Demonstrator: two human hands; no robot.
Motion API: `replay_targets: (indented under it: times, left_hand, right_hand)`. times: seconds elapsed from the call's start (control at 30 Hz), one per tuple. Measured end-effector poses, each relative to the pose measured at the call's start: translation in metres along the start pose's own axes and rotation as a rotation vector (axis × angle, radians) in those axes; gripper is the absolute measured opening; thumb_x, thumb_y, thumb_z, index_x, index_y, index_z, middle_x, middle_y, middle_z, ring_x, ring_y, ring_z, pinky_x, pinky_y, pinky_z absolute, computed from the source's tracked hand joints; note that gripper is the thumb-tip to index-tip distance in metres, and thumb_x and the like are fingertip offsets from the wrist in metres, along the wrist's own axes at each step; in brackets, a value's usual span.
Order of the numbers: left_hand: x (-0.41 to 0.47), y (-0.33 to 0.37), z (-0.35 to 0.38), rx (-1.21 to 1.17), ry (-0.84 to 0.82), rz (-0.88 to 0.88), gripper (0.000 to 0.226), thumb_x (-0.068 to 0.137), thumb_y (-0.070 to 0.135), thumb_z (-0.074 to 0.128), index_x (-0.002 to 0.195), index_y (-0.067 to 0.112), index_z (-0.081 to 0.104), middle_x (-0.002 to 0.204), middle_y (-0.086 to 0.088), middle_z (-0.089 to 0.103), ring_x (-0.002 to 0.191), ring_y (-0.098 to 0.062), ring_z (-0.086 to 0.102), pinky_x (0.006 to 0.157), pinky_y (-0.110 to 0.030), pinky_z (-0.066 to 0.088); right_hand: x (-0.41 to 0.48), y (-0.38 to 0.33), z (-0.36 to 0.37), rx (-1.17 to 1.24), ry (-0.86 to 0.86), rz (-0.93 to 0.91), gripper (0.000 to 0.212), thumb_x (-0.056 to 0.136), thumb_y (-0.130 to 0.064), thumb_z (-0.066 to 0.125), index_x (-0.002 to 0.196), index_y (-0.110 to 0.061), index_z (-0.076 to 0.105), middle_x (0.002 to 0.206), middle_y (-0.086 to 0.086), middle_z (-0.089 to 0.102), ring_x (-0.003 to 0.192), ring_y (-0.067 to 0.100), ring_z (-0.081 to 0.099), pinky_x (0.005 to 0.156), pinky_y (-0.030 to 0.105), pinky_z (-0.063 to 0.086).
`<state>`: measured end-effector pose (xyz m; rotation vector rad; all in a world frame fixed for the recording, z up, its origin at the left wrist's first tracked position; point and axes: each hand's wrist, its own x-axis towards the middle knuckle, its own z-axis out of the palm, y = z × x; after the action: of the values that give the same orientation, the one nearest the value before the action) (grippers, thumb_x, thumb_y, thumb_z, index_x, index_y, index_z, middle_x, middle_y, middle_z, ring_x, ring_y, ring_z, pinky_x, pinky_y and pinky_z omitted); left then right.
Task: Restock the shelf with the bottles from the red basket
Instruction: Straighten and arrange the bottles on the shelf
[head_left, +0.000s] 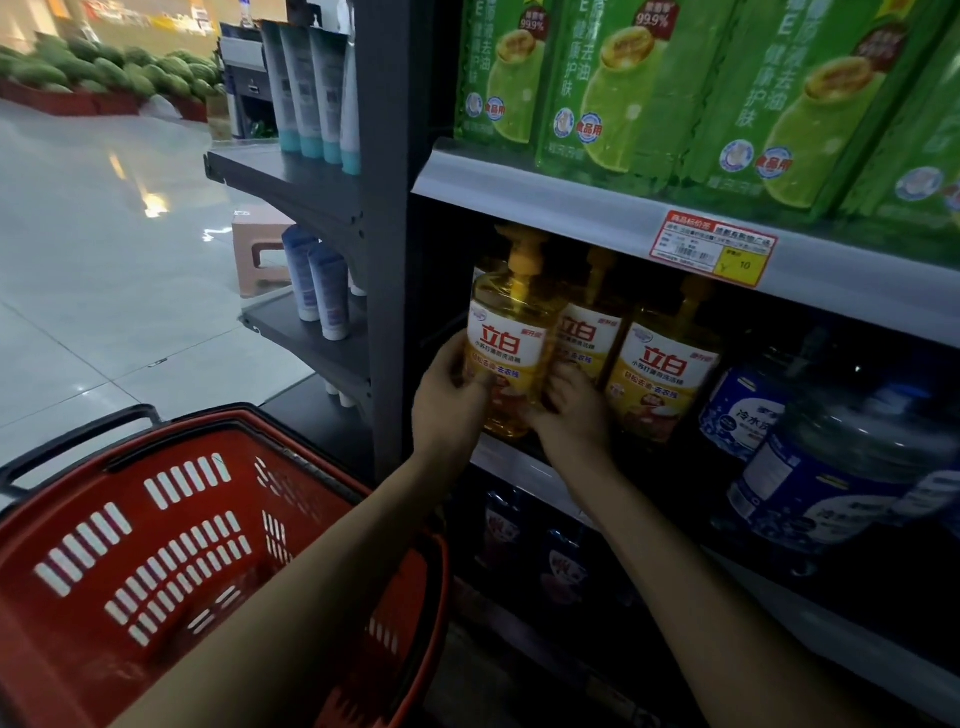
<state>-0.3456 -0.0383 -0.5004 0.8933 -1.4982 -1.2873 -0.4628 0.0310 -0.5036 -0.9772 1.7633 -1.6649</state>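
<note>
In the head view, a yellow pump bottle (511, 343) is held upright between both hands at the left end of the middle shelf (498, 462), its base at the shelf's front edge; the left hand (449, 400) is wrapped round its left side, fingers curled on the label; the right hand (571, 410) is clasped on its lower right side; just behind the grip a second yellow bottle (589, 332) is seen, and right of it a third (662, 369); further right, blue jugs (831, 467) are stacked; above the grip, green packs (649, 88) are lined up; below and left of it, the red basket (156, 519) is seen under the left forearm
</note>
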Motion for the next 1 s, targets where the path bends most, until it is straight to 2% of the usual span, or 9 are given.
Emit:
replay_targets:
  times: [0.1, 0.17, 0.23, 0.33, 0.57, 0.67, 0.8, 0.9, 1.0]
  left_hand:
    - [0.004, -0.003, -0.002, -0.016, 0.066, -0.049, 0.044, 0.095, 0.028, 0.067, 0.138, 0.027, 0.057, 0.105, 0.021, 0.065, 0.102, 0.003, 0.063, 0.079, -0.022, 0.05]
    - [0.005, -0.007, -0.001, -0.008, 0.09, -0.057, 0.046, 0.092, 0.028, 0.067, 0.137, 0.026, 0.056, 0.106, 0.02, 0.064, 0.104, 0.001, 0.063, 0.083, -0.025, 0.051]
    - [0.005, -0.013, 0.0, 0.004, 0.1, -0.062, 0.052, 0.084, 0.039, 0.064, 0.135, 0.03, 0.056, 0.11, 0.019, 0.064, 0.106, -0.001, 0.063, 0.092, -0.033, 0.055]
    - [0.007, -0.019, -0.002, 0.011, 0.109, -0.083, 0.058, 0.077, 0.047, 0.059, 0.134, 0.036, 0.055, 0.111, 0.017, 0.066, 0.105, -0.004, 0.065, 0.094, -0.04, 0.057]
    - [0.014, -0.027, -0.005, -0.01, 0.08, -0.131, 0.059, 0.087, 0.038, 0.062, 0.144, 0.034, 0.052, 0.117, 0.014, 0.066, 0.112, -0.01, 0.065, 0.094, -0.035, 0.055]
    - [0.017, -0.031, -0.004, 0.005, 0.088, -0.149, 0.055, 0.092, 0.036, 0.063, 0.145, 0.023, 0.052, 0.117, 0.01, 0.064, 0.112, -0.013, 0.064, 0.094, -0.036, 0.055]
    - [0.017, -0.029, -0.002, 0.002, 0.04, -0.12, 0.053, 0.085, 0.036, 0.061, 0.138, 0.028, 0.058, 0.101, 0.023, 0.065, 0.099, 0.002, 0.063, 0.079, -0.024, 0.049]
    - [0.016, -0.024, -0.004, 0.026, 0.025, -0.103, 0.057, 0.079, 0.039, 0.057, 0.136, 0.032, 0.06, 0.097, 0.024, 0.066, 0.096, 0.003, 0.064, 0.074, -0.02, 0.047]
    - [0.013, -0.022, -0.006, 0.06, 0.008, -0.111, 0.047, 0.091, 0.03, 0.06, 0.139, 0.03, 0.058, 0.101, 0.022, 0.066, 0.099, 0.0, 0.064, 0.074, -0.018, 0.045]
  right_hand:
    - [0.0, 0.0, 0.018, -0.018, -0.049, -0.001, 0.061, 0.086, 0.006, 0.071, 0.141, -0.017, 0.055, 0.125, -0.007, 0.067, 0.118, 0.008, 0.061, 0.087, 0.018, 0.056]
    - [-0.002, 0.0, 0.03, 0.008, -0.062, 0.035, 0.075, 0.088, 0.003, 0.071, 0.151, -0.026, 0.044, 0.14, 0.001, 0.059, 0.127, 0.016, 0.056, 0.085, 0.02, 0.057]
    - [-0.003, 0.0, 0.037, 0.025, -0.055, 0.067, 0.083, 0.09, 0.001, 0.07, 0.157, -0.032, 0.033, 0.145, 0.002, 0.053, 0.13, 0.018, 0.053, 0.078, 0.014, 0.053]
    - [-0.003, 0.002, 0.038, 0.022, -0.031, 0.076, 0.085, 0.091, 0.0, 0.068, 0.156, -0.039, 0.031, 0.149, 0.003, 0.051, 0.136, 0.022, 0.05, 0.097, 0.032, 0.053]
    - [0.003, 0.008, 0.044, 0.089, -0.052, 0.125, 0.089, 0.087, 0.005, 0.066, 0.153, -0.047, 0.034, 0.149, 0.002, 0.053, 0.135, 0.024, 0.053, 0.098, 0.042, 0.056]
    - [0.003, 0.007, 0.046, 0.109, -0.064, 0.142, 0.088, 0.088, 0.003, 0.068, 0.153, -0.045, 0.033, 0.149, 0.001, 0.053, 0.133, 0.024, 0.054, 0.09, 0.039, 0.06]
    - [0.003, 0.006, 0.046, 0.119, -0.091, 0.158, 0.088, 0.09, 0.006, 0.061, 0.155, -0.045, 0.03, 0.15, 0.004, 0.051, 0.112, 0.019, 0.064, 0.058, 0.022, 0.059]
    - [0.004, 0.007, 0.045, 0.112, -0.091, 0.178, 0.091, 0.09, 0.009, 0.058, 0.155, -0.047, 0.027, 0.152, 0.004, 0.05, 0.105, 0.014, 0.065, 0.057, 0.023, 0.058]
    - [0.005, 0.007, 0.042, 0.081, -0.093, 0.208, 0.088, 0.091, 0.008, 0.058, 0.156, -0.043, 0.028, 0.148, 0.004, 0.053, 0.115, 0.021, 0.063, 0.06, 0.026, 0.06]
